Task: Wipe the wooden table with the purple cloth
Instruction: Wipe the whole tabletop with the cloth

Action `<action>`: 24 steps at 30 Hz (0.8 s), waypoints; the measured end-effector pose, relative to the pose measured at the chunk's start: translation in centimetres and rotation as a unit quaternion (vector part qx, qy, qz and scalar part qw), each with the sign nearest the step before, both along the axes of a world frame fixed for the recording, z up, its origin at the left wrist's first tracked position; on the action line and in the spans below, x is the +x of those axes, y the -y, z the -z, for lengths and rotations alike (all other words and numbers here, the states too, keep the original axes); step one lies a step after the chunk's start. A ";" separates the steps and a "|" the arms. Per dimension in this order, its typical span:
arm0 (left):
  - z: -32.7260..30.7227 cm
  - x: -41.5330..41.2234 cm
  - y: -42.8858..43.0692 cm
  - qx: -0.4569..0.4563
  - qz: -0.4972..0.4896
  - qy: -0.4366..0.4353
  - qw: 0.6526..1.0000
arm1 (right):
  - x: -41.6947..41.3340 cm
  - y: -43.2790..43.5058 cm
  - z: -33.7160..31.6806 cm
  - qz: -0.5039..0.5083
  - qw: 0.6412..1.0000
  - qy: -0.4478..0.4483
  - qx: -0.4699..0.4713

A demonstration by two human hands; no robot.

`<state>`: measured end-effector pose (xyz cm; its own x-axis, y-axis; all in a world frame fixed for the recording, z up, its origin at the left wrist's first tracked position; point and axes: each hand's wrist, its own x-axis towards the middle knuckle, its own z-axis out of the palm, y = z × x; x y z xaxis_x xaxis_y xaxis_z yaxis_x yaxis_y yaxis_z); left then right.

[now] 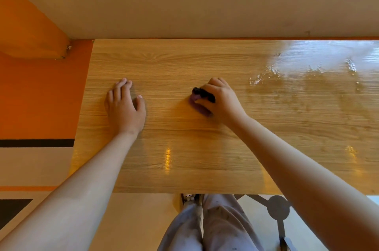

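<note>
From the head view, the table (184, 62) looks only partly wiped: water beads (266, 76) and a wet sheen lie toward its far right corner, so I judge that stretch is left to do. The cloth (196, 100) sits bunched near the middle of the surface, gripped under the curled fingers of the right hand (221, 101) and pressed to the wood. The left hand (124, 107) lies flat near the left edge, fingers relaxed, holding nothing.

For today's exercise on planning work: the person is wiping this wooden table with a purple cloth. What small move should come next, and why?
Probably sweep the right hand, which grips the purple cloth, rightward toward the wet-looking patch on the wooden table; droplets glisten there, while the left hand rests flat.
</note>
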<state>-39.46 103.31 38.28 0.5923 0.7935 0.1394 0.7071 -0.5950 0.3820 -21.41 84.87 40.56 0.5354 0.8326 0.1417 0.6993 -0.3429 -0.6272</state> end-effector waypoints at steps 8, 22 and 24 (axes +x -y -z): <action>-0.4 -0.1 0.2 -0.008 0.005 -0.030 1.000 | -11.8 9.1 0.3 -0.156 0.984 -0.072 -0.036; -1.0 0.7 11.7 -0.088 0.205 0.019 0.975 | -12.7 12.5 -0.4 0.245 0.968 -0.046 -0.014; -0.6 0.6 12.2 -0.061 0.207 -0.007 0.976 | -16.1 12.1 -0.1 0.199 0.978 -0.061 -0.003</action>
